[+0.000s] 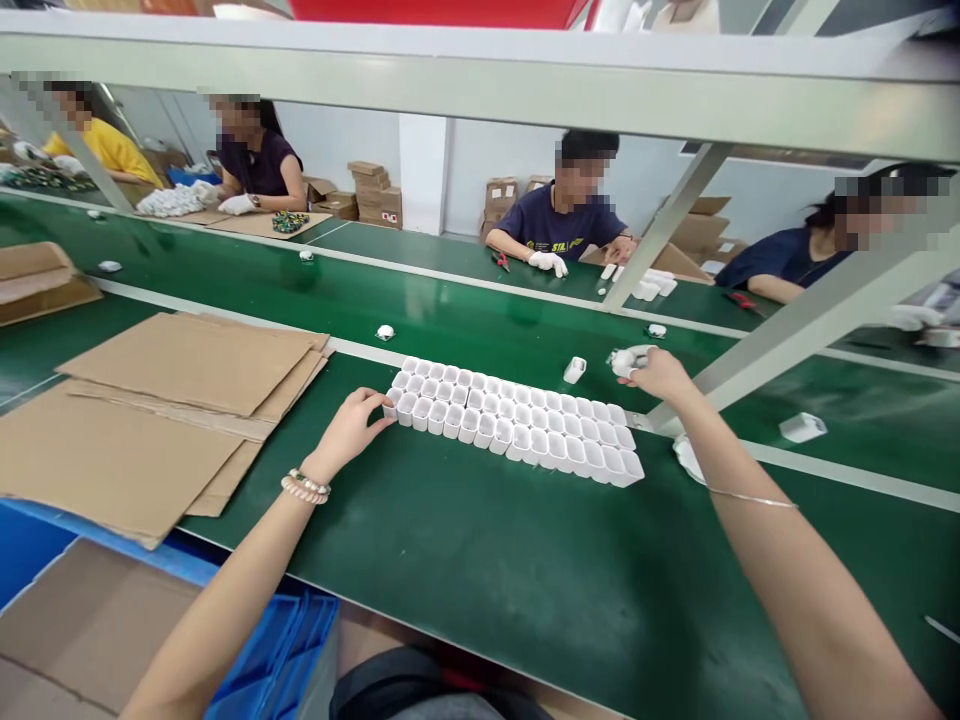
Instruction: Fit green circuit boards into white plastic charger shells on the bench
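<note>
The white cell tray [517, 425] lay on the green bench [480, 560], near its far edge. The left hand [349, 430] rested at the tray's left end, its fingers [377, 398] loosely curled and touching the corner cell, gripping nothing. The right hand [656, 372], just beyond the tray's right end, had its fingers clenched on a small white part [626, 360]. Another white part [574, 370] stood just behind the tray. Flattened cardboard [161, 420] lay well left of the tray.

Open green mat [480, 560] near side, slanted frame strut [817, 315] right
</note>
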A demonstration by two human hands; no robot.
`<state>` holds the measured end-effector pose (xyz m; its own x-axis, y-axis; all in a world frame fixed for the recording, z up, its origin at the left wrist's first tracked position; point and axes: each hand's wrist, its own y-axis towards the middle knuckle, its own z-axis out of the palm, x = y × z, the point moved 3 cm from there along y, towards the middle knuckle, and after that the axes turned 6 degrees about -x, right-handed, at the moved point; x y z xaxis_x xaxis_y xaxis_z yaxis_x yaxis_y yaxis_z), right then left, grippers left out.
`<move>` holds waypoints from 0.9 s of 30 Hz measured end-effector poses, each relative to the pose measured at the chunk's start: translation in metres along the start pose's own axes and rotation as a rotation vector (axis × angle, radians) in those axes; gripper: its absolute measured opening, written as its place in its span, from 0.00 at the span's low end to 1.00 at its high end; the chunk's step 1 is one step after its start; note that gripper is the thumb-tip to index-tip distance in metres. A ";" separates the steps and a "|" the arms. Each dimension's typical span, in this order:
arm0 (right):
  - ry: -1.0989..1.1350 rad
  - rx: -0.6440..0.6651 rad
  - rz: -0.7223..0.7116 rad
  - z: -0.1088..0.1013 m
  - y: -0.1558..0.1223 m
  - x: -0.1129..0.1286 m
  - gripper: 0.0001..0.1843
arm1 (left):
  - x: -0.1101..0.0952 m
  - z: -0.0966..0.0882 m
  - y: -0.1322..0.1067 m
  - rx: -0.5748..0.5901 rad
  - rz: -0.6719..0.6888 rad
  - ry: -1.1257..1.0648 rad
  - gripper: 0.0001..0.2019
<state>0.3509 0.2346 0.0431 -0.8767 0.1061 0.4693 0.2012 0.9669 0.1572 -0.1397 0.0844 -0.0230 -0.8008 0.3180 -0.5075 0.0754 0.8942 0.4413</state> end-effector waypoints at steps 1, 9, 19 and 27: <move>0.177 0.002 0.004 -0.004 -0.011 0.010 0.12 | -0.002 0.000 0.001 -0.021 -0.005 -0.015 0.13; 1.001 0.146 -0.361 0.003 -0.136 0.116 0.30 | -0.068 -0.023 0.005 -0.210 0.106 -0.247 0.10; 0.666 -0.048 -1.021 0.017 -0.209 0.141 0.28 | -0.110 0.000 -0.014 -0.141 0.395 -0.334 0.22; 0.623 -0.001 -1.022 0.032 -0.216 0.143 0.32 | -0.113 0.001 -0.017 -0.093 0.483 -0.404 0.26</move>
<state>0.1681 0.0481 0.0485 -0.2685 -0.8426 0.4668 -0.4652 0.5378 0.7031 -0.0503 0.0337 0.0259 -0.4010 0.7888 -0.4659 0.3058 0.5947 0.7435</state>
